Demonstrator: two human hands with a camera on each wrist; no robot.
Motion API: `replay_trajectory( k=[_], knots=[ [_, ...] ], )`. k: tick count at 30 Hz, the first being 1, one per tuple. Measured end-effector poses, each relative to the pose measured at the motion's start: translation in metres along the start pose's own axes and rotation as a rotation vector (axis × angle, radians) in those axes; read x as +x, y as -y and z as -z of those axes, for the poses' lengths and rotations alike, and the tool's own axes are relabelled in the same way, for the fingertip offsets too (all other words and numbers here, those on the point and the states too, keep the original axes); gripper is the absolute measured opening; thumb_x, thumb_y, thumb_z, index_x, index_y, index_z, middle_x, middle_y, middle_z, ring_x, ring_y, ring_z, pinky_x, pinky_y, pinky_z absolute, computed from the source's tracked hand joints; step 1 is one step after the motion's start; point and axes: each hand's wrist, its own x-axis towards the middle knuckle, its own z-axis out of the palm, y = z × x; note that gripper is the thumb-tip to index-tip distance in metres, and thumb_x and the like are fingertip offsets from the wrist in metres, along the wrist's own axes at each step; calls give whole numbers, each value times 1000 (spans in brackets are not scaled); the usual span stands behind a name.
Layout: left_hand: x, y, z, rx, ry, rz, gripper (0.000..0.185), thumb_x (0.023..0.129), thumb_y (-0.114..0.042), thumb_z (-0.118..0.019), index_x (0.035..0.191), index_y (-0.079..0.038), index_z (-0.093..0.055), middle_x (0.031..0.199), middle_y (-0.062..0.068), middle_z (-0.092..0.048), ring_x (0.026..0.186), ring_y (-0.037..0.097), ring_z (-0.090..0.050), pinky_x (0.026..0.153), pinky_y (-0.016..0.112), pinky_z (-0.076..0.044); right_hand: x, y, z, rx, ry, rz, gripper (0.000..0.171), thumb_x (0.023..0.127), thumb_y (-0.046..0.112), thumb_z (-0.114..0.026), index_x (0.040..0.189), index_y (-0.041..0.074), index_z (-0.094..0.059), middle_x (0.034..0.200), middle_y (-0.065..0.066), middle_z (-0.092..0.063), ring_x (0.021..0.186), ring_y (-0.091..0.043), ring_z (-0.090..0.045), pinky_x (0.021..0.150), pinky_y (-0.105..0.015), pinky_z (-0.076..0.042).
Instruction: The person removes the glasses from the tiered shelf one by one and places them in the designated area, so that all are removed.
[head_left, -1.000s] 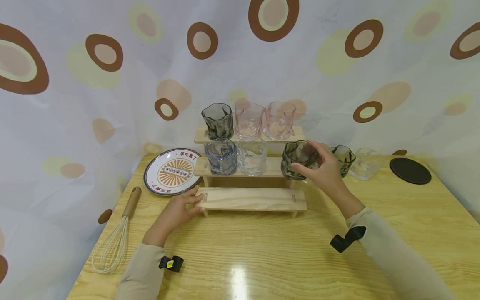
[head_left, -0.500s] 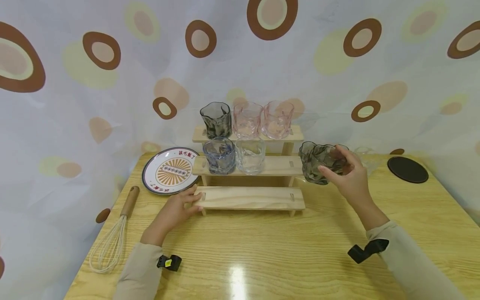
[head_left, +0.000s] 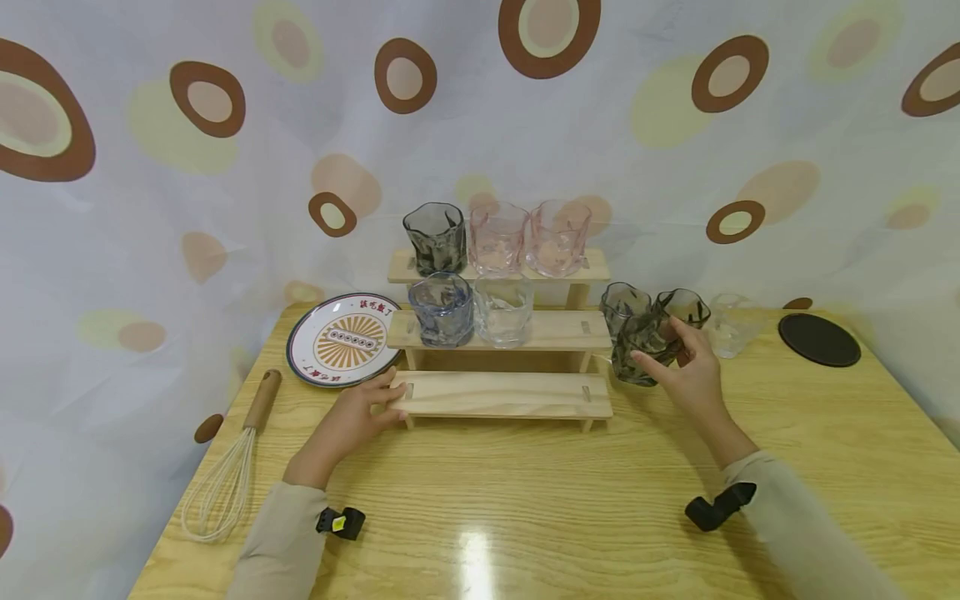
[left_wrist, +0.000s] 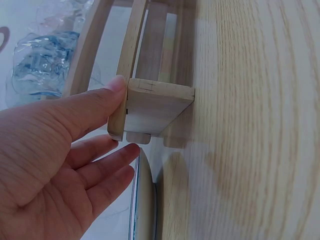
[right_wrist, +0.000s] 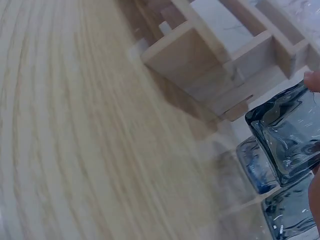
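My right hand (head_left: 693,367) grips a dark grey, wavy-walled drinking glass (head_left: 643,350) between thumb and fingers, just right of the wooden tiered rack. In the right wrist view this glass (right_wrist: 287,135) is tilted, its base nearer the rack, with two more glasses below it. My left hand (head_left: 356,421) pinches the left end of the rack's lowest tier (head_left: 502,395), the thumb (left_wrist: 117,84) on the board's top edge. A blue glass (head_left: 442,312) and a clear glass (head_left: 504,312) stand on the middle tier (head_left: 558,327).
A grey glass (head_left: 435,242) and two pink glasses (head_left: 498,242) stand on the top tier. Right of the rack are two grey glasses (head_left: 686,304), a clear glass (head_left: 729,329) and a black round mat (head_left: 819,340). At left lie a patterned plate (head_left: 303,342) and a whisk (head_left: 243,458).
My right hand has carried the grey glass rightward from the middle tier's right end, then down and nearer to me. The left hand has stayed on the lowest tier.
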Motion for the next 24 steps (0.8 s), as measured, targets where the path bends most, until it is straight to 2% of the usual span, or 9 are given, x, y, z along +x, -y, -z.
replay_trajectory(
  k=[4, 6, 8, 12, 24],
  knots=[
    [0, 0, 0, 3, -3, -2, 48, 86, -16, -69, 130, -2, -56, 146, 21, -35, 132, 41, -35, 104, 51, -36, 0, -8, -9, 5, 16, -34, 77, 83, 24, -75, 145, 0, -35, 130, -13, -43, 115, -24, -42, 102, -35, -41],
    [0, 0, -1, 1, -2, -5, 48, 86, -16, -69, 130, -2, -56, 146, 22, -35, 132, 41, -35, 104, 51, -36, 0, -11, -12, 10, 27, -59, 81, 83, 26, -75, 146, 0, -32, 134, -14, -41, 122, -29, -41, 104, -46, -38],
    [0, 0, 0, -3, -3, -11, 47, 86, -15, -69, 129, -1, -56, 146, 22, -35, 131, 41, -36, 104, 51, -37, 0, -13, -14, 15, 38, -83, 83, 83, 28, -75, 147, 1, -30, 140, -15, -37, 127, -33, -37, 105, -52, -35],
    [0, -1, 0, -9, -5, -21, 47, 86, -14, -69, 129, -1, -56, 145, 23, -35, 130, 41, -37, 103, 51, -37, 0, -14, -17, 19, 50, -112, 86, 82, 30, -75, 148, 2, -27, 147, -17, -30, 132, -37, -31, 106, -53, -33],
    [0, -2, 1, 9, -9, -16, 47, 85, -14, -70, 128, 0, -57, 145, 22, -36, 131, 41, -36, 104, 52, -36, 3, -22, -22, 36, 17, -120, 83, 83, 28, -75, 148, 2, -29, 143, -16, -35, 129, -34, -35, 106, -52, -34]
  ],
)
